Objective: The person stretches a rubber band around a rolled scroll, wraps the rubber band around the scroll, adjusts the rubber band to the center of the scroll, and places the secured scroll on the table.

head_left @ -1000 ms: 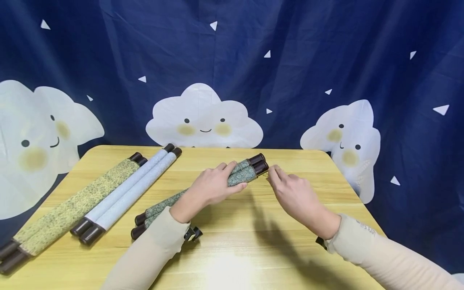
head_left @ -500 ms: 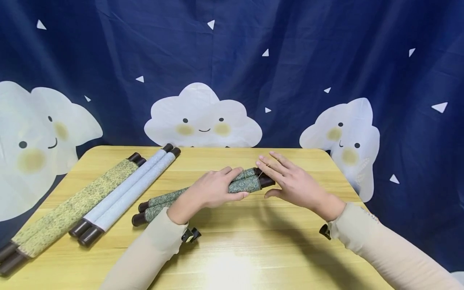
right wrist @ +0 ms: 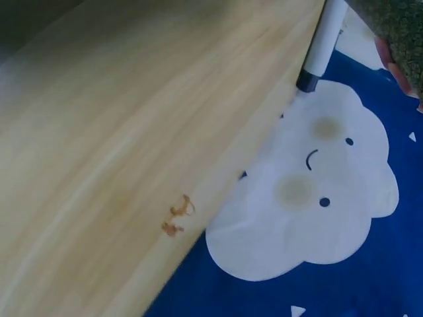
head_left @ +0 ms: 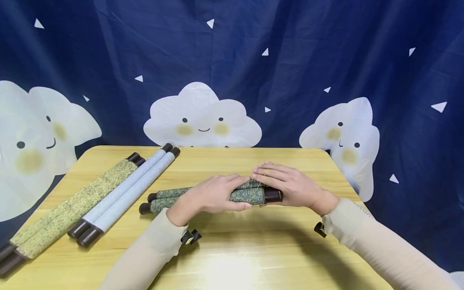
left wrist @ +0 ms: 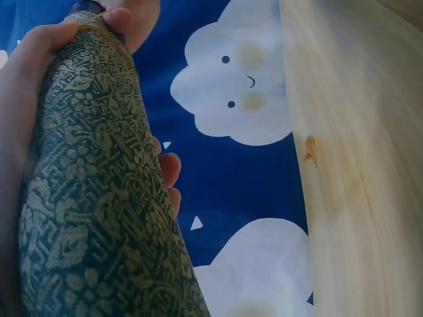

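A green patterned scroll, rolled in from both ends into two rolls side by side with dark brown end knobs, is held above the table. My left hand grips it round the middle, thumb on the near side, fingers over the far roll. At the scroll's right end, my right hand bends over the knobs, with a thin yellowish rubber band stretched across its fingers. The band also loops round the rolls, crossing the cloth in the left wrist view. Part of the right thumb is hidden behind the near knob.
On the left of the wooden table lie a yellow patterned scroll and a pale blue scroll, both double-rolled and slanting side by side. A dark blue curtain with white clouds hangs behind the table's far edge.
My right hand has gone from pinching beyond the knobs to spreading its fingers in the rubber band, then drawing it leftward over the scroll. The scroll's right end has come down nearer me.
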### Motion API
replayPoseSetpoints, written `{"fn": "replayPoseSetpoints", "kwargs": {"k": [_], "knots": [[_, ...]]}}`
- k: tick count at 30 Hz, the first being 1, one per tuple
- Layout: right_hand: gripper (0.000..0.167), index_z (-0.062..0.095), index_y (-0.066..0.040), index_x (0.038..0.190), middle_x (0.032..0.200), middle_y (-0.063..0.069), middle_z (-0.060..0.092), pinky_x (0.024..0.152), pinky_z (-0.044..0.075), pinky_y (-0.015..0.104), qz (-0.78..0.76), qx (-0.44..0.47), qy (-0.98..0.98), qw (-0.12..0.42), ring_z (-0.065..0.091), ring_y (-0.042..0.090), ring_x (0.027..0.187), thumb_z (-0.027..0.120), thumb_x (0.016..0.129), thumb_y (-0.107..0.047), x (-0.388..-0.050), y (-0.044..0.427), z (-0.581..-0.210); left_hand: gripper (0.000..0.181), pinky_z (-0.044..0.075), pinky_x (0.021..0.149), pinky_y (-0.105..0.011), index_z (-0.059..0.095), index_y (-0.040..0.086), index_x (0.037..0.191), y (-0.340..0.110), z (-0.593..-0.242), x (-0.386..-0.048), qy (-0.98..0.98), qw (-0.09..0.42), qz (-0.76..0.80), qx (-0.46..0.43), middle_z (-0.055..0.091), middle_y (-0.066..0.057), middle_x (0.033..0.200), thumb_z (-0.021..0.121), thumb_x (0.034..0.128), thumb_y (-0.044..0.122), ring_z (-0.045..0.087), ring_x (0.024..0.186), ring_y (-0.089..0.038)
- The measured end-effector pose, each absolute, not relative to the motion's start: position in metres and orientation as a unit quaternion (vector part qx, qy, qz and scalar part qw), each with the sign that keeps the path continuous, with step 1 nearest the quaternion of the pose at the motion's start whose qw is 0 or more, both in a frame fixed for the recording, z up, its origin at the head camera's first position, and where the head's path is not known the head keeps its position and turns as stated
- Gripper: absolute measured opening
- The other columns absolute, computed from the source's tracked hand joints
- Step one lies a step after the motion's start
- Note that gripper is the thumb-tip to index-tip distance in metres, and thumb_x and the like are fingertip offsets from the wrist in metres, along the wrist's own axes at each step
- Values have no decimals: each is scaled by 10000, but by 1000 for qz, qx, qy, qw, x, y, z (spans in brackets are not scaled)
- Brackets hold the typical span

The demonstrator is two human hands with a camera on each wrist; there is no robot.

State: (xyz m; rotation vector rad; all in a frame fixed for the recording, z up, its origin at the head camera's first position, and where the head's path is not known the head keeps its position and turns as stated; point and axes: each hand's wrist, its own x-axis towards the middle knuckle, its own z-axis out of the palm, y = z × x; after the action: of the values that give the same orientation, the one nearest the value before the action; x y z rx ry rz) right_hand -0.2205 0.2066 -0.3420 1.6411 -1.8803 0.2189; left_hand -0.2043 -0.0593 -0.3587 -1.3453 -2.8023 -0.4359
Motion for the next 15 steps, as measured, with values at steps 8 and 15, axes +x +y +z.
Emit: {"fn": "replayPoseSetpoints", "kwargs": {"k": [8, 15], "knots": [[431, 652, -4, 1195, 1182, 99, 670, 885, 542, 398, 141, 639, -695, 297, 664, 259, 1040, 596, 954, -357, -222, 202, -355, 850, 457, 1002, -372, 361, 140, 1517, -63, -359, -206, -885, 1, -139, -444, 532, -59, 1388, 449, 897, 715, 600, 1126, -230], [432, 610, -38, 1224, 1200, 92, 625, 844, 554, 366, 170, 625, -720, 250, 646, 225, 1010, 656, 901, -322, -220, 202, -354, 848, 475, 978, -368, 380, 133, 1506, -64, -359, -207, -883, 4, -141, -447, 546, -62, 1370, 471, 891, 711, 621, 1073, -222]]}}
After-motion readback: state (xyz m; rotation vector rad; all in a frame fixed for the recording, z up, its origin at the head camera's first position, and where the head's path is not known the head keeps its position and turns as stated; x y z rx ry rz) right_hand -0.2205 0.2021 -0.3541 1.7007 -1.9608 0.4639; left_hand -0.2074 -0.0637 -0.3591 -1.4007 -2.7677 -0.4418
